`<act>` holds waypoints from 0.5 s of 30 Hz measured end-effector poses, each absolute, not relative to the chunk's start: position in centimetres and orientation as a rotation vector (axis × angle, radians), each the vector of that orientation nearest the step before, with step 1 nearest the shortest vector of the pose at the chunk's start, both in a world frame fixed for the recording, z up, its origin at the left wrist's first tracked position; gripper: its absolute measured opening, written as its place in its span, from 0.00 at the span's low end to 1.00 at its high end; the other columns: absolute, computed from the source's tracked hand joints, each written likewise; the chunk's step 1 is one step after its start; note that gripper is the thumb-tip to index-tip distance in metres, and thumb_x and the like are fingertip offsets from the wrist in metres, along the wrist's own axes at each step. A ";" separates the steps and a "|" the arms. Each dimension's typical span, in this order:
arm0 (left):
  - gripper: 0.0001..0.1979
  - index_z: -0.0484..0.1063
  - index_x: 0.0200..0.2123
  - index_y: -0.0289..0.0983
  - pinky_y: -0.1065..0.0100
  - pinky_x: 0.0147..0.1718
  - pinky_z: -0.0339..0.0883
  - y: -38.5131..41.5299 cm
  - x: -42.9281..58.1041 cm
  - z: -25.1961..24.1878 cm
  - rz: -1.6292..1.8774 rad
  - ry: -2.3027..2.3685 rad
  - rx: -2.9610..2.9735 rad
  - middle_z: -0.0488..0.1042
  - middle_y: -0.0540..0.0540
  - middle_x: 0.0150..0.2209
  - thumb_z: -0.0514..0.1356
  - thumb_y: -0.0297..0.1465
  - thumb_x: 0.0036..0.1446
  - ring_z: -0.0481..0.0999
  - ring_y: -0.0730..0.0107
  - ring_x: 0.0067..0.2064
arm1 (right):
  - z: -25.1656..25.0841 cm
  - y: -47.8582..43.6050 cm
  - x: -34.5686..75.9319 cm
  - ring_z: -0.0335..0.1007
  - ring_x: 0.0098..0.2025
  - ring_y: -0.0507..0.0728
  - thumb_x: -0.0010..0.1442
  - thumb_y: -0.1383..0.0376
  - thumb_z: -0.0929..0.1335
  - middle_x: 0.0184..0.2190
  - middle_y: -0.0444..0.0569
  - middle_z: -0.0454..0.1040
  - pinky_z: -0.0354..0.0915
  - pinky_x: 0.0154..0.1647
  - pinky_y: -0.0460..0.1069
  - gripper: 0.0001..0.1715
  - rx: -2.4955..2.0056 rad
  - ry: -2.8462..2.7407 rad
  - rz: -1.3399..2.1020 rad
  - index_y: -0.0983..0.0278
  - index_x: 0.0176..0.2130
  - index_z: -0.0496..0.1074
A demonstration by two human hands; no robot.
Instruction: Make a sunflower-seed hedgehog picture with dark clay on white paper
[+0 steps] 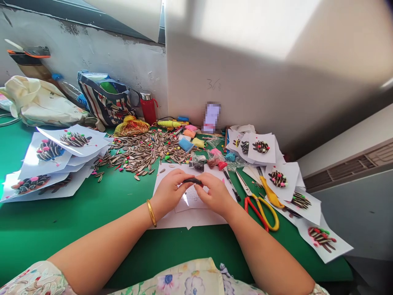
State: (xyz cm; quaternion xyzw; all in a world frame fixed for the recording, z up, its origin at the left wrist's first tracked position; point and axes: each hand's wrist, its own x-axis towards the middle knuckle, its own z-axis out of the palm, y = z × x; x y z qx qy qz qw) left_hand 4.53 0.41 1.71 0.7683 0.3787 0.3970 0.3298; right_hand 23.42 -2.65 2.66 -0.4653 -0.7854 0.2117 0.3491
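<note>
- The broad green tabletop (pixel 101 200) gives firm support; a steady touch probably comes easier low over its middle, well in from the left and right edges.
- The white paper sheets (pixel 196 217) lie midway between the tabletop's near and far edges, directly beneath the work, so bits that drop should land there.
- The left hand (pixel 168 190) is curled nearly closed, thumb and fingers pinching one end; the right hand (pixel 217 194) mirrors it at the other. Equal, light pressure from both seems best.
- The metal scissors with red and yellow handles (pixel 251 194) lie toward the tabletop's right edge, just clear of the right hand.
- The slim black clay-like strip (pixel 193 180) is held above the paper, slightly arched; it looks soft, so a hard pull could thin or snap it.
- The striped sunflower seeds (pixel 144 151) spread toward the tabletop's far edge, best left unbrushed.
</note>
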 end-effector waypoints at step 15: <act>0.17 0.76 0.49 0.39 0.63 0.42 0.70 -0.1 5.0 2.2 0.877 0.813 1.744 0.77 0.42 0.45 0.63 0.37 0.57 0.75 0.62 0.44 | 1.0 -2.1 23.7 0.69 0.54 0.62 0.66 0.49 0.63 0.53 0.54 0.73 0.69 0.50 0.56 0.25 -1.264 -1.790 0.815 0.59 0.55 0.71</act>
